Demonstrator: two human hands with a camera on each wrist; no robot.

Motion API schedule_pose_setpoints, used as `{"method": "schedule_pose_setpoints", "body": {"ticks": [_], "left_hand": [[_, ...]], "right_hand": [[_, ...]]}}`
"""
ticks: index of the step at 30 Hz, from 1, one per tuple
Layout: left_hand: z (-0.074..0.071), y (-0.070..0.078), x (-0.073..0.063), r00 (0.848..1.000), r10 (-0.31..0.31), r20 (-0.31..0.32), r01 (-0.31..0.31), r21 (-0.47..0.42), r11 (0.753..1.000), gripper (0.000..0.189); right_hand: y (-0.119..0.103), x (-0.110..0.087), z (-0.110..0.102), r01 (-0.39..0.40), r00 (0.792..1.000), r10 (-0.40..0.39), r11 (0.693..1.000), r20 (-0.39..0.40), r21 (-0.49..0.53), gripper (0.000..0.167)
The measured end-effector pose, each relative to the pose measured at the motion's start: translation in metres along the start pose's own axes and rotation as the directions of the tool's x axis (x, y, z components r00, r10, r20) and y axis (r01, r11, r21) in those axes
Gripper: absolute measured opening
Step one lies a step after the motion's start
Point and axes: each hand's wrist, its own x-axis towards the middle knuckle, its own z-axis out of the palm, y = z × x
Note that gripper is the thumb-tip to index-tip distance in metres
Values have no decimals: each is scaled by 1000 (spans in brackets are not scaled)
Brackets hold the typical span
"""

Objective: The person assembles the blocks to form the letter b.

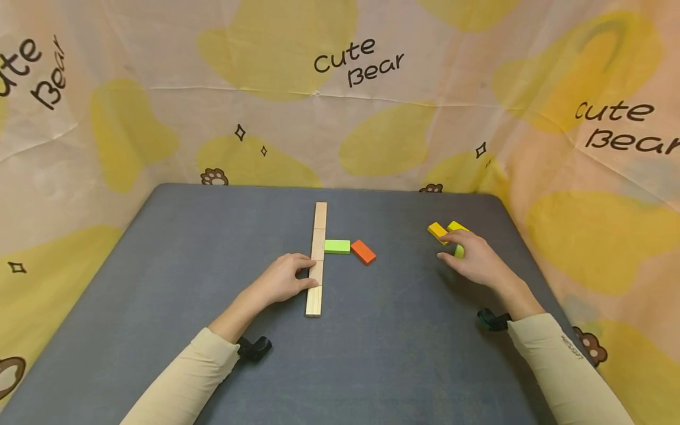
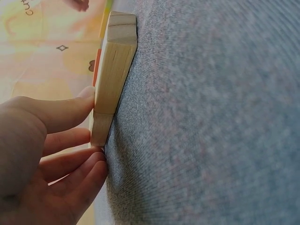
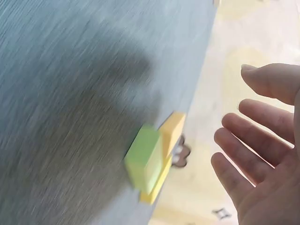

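Hiding part of the green block (image 1: pixel 459 251), the right hand (image 1: pixel 474 260) hovers slack-fingered; left hand (image 1: pixel 283 278) fingers straight against the wooden row (image 1: pixel 317 260).

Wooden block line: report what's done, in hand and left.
Done: plain wooden blocks lie end to end, with a green block and an orange block beside them. In hand: left hand steadies the line; right hand reaches the yellow blocks. Left: those blocks.
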Motion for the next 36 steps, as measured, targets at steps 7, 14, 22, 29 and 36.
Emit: {"method": "schedule_pose_setpoints", "body": {"ticks": [7, 14, 22, 29, 36], "left_hand": [[-1, 0, 0, 1000, 9, -13, -9, 0, 1000, 54], [-3, 0, -2, 1000, 4, -11, -4, 4, 1000, 53], [-4, 1, -2, 999, 33, -28, -33, 13, 999, 52], [-5, 2, -3, 999, 25, -28, -24, 11, 1000, 52], [-5, 2, -3, 999, 22, -28, -22, 17, 1000, 52]], "right_hand": [[22, -9, -8, -46, 999, 46, 999, -19, -23, 45], [42, -14, -7, -51, 998, 50, 998, -33, -31, 47], [57, -18, -2, -119, 993, 119, 993, -26, 12, 56], [66, -20, 0, -158, 987, 158, 987, -4, 39, 66], [67, -17, 1, -153, 988, 154, 987, -5, 46, 65]]}}
